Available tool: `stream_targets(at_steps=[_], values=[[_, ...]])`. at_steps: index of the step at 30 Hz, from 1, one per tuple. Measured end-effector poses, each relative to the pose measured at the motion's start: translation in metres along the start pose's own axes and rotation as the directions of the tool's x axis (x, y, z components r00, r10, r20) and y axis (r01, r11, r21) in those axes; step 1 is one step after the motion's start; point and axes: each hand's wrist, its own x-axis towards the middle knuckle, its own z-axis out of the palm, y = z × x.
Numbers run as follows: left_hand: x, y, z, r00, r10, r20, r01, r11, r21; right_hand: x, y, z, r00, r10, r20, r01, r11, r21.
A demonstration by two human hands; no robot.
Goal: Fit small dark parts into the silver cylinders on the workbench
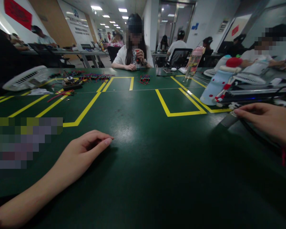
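My left hand (88, 148) is low over the green table (143, 178), left of the middle. Its fingers are drawn together against the thumb, with nothing visible in them. At the right, my right hand (267, 121) pinches a short grey cylindrical piece (228, 120) with a whitish fitting at its top. The piece is tilted and partly blurred, so its exact kind is unclear. A dark cable (250, 132) runs below this hand. Just beyond it stands a light blue bottle (211, 87) with a red top.
Yellow tape (88, 108) marks the table. Bundles of coloured wires (95, 77) and a small wired cluster (145, 78) lie farther back. A white fan (26, 78) is at left; a pink-lidded bottle (194, 63) stands at back right. Across the table a person (119, 57) handles a small object.
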Motion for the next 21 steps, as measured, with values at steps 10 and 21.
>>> stream_targets(at_steps=[10,21], values=[[0.002,-0.001,0.001,1.0,0.021,-0.005,-0.021,1.0,-0.003,0.005,0.012,0.002,0.993,-0.035,0.116,0.009,0.977,0.215],[0.003,0.005,0.002,0.999,0.029,-0.016,-0.028,0.997,0.067,-0.023,-0.014,0.02,0.93,-0.321,-0.178,0.362,0.885,0.292]])
